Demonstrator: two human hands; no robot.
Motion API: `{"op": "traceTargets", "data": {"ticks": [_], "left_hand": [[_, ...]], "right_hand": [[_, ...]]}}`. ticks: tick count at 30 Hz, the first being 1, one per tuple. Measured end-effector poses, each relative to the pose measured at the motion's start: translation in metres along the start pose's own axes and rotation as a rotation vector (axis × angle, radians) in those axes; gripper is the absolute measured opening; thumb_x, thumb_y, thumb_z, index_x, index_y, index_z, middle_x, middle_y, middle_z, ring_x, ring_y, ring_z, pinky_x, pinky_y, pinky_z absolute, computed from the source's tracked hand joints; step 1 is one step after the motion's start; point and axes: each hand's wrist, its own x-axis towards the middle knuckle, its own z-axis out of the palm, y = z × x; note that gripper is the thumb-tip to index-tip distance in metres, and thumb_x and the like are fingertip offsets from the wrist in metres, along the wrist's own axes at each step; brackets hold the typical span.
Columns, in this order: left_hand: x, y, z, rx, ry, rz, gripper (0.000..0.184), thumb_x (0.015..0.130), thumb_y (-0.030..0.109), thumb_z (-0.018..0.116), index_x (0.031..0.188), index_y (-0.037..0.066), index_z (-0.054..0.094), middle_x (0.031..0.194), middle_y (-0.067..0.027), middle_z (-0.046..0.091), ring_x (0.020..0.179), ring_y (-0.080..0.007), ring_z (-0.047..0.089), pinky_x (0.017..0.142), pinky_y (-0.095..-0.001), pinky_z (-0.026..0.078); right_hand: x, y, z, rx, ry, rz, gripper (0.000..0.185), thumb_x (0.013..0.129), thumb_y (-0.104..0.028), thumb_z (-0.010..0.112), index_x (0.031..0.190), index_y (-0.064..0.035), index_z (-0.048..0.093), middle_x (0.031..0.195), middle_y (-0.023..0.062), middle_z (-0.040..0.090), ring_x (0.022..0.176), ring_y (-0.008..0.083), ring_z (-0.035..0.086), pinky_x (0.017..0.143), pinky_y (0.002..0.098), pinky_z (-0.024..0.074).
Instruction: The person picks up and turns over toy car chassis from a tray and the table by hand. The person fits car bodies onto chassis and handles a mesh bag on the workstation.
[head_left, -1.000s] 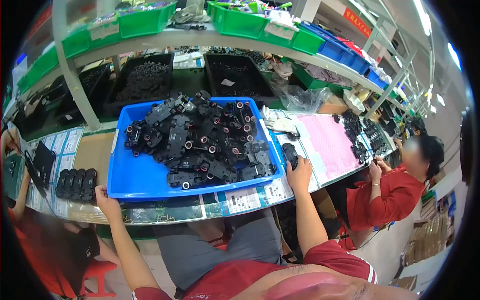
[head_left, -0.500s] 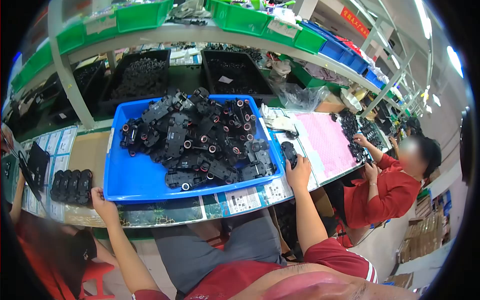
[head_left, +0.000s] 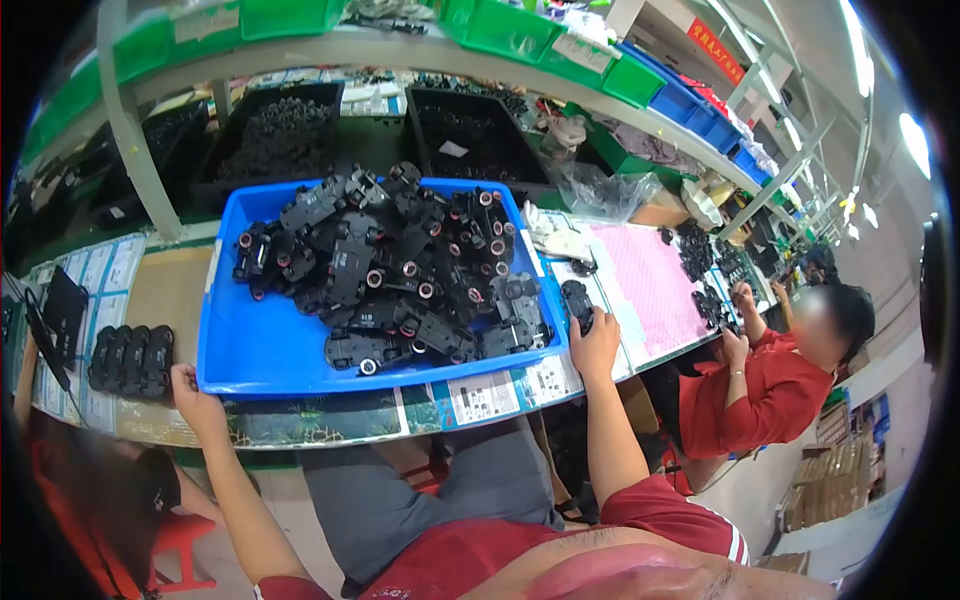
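Note:
A blue tray (head_left: 265, 350) in front of me holds a heap of black toy car chassis (head_left: 352, 268), some with red-rimmed wheels. My left hand (head_left: 197, 402) is at the tray's front left corner, fingers curled in; whether anything is pinched in them is hidden. To its left, several black chassis (head_left: 132, 361) stand side by side in a row on brown cardboard. Right of the tray, my right hand (head_left: 595, 347) has its fingers closed on the near end of a single black car chassis (head_left: 576, 302), which lies on the table.
Black bins (head_left: 470, 140) of small parts stand behind the tray, under a shelf with green bins (head_left: 500, 28). Pink bubble wrap (head_left: 645, 285) lies to the right. A co-worker in red (head_left: 765, 375) handles black parts there. A dark screen-like panel (head_left: 65, 320) stands at left.
The view has shifted slightly. Both my hands keep their places by the tray and the single chassis. The co-worker's raised hand has drawn back from the black parts.

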Motion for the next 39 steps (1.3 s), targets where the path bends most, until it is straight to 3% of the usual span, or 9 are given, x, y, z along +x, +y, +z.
{"op": "traceTargets", "data": {"ticks": [11,20,39], "left_hand": [[-0.001,-0.003,0.0,-0.013,-0.004,-0.028,0.018,0.094,0.008,0.061,0.088,0.007,0.044,0.078,0.0033,0.043,0.071,-0.0057,0.043,0.063,-0.0209,0.037],[-0.002,0.001,0.001,-0.017,-0.002,-0.001,0.013,0.092,0.003,0.057,0.089,0.007,0.045,0.079,0.003,0.044,0.07,-0.0056,0.043,0.063,-0.0203,0.037],[0.001,0.004,0.001,0.043,0.012,0.001,0.018,0.094,0.008,0.061,0.086,0.007,0.045,0.077,0.0028,0.044,0.069,-0.0059,0.042,0.061,-0.0211,0.036]], "right_hand": [[0.0,-0.003,-0.003,-0.002,0.008,0.009,0.045,0.084,-0.029,0.072,0.115,0.0008,0.061,0.103,0.0221,0.06,0.099,0.0413,0.056,0.087,0.0498,0.0454],[-0.001,-0.002,-0.003,-0.008,0.033,0.003,0.043,0.084,-0.027,0.073,0.115,0.0001,0.061,0.102,0.023,0.06,0.099,0.0431,0.056,0.088,0.0512,0.0454],[0.002,-0.005,-0.006,0.006,-0.045,0.02,0.048,0.085,-0.028,0.073,0.12,0.002,0.06,0.107,0.0237,0.06,0.104,0.0423,0.056,0.091,0.0498,0.0445]]}}
